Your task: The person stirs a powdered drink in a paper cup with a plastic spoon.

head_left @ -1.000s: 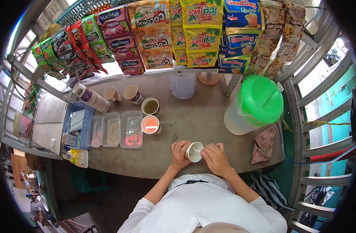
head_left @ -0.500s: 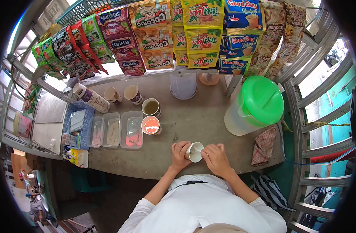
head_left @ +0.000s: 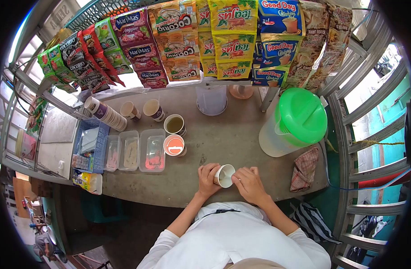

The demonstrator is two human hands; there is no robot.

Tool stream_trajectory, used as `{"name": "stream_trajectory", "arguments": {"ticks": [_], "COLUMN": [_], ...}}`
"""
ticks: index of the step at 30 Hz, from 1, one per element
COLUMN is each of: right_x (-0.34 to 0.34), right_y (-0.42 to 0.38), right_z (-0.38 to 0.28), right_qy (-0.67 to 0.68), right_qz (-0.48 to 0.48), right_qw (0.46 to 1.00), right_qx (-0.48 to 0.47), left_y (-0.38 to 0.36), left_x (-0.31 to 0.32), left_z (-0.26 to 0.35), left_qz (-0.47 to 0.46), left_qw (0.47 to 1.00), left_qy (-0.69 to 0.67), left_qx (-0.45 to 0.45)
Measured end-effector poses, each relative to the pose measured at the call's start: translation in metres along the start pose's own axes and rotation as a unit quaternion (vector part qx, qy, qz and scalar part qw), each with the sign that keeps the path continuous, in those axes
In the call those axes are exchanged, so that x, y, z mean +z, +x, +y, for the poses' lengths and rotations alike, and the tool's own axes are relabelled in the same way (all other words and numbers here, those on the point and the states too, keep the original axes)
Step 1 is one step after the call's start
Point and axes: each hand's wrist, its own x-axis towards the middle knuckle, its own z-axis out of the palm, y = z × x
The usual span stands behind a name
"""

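A paper cup (head_left: 225, 175), white inside, is tilted over the front of the table with its mouth turned toward my right. My left hand (head_left: 208, 179) wraps round its far-left side, fingers closed on the wall. At the opposite rim, the fingers of my right hand (head_left: 248, 184) are pinched together. A thin pale strip shows inside the cup, leading toward those fingers; I cannot tell what it is. Farther left stand a paper cup of greenish-brown drink (head_left: 174, 124) and a cup with an orange-and-white top (head_left: 173, 145).
Clear plastic boxes (head_left: 152, 150), a blue basket (head_left: 96, 152) and stacked paper cups (head_left: 107, 114) stand on the left. A green-lidded pitcher (head_left: 291, 125) and a checked cloth (head_left: 304, 168) are on the right. Drink sachets (head_left: 234, 40) hang along the back above the table (head_left: 241, 143).
The pale strip inside the cup has shifted slightly, and my right fingers have moved a little at the rim. My left hand keeps its hold on the cup.
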Motion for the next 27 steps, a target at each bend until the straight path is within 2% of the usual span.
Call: {"name": "stream_trajectory", "arguments": {"ticks": [10,13,16,19,22,25,27], "right_x": [-0.0016,0.0001,-0.0003,0.0005,0.0017,0.0033,0.0034], "right_y": [-0.0007,0.0005,-0.0009,-0.0005,-0.0019,-0.0022,-0.0024], "right_z": [-0.0024,-0.0039,-0.0044,-0.0050,-0.0020,-0.0015,-0.0008], "right_qy": [0.011,-0.026,0.013,-0.023,0.010,0.011,0.017], "right_qz": [0.007,0.014,-0.007,0.016,-0.008,0.034,0.018], "right_qw": [1.000,0.999,1.000,1.000,1.000,0.999,1.000], "right_qx": [-0.003,-0.017,-0.003,-0.014,0.001,0.005,0.006], "left_y": [-0.0023,-0.0027,-0.0037,-0.0034,0.0006,0.0001,0.0003], "left_x": [0.0002,0.0008,0.0006,0.0011,-0.0023,-0.0020,-0.0022], "left_z": [-0.0026,-0.0033,-0.0042,-0.0042,-0.0020,-0.0022,-0.0014], "left_qz": [0.004,0.008,0.013,0.016,0.010,0.011,0.013], "left_qw": [1.000,1.000,1.000,1.000,1.000,0.999,0.999], "left_qy": [0.004,0.002,0.002,0.008,0.024,0.028,0.028], "left_qx": [0.006,0.005,0.003,0.009,0.017,0.020,0.018]}}
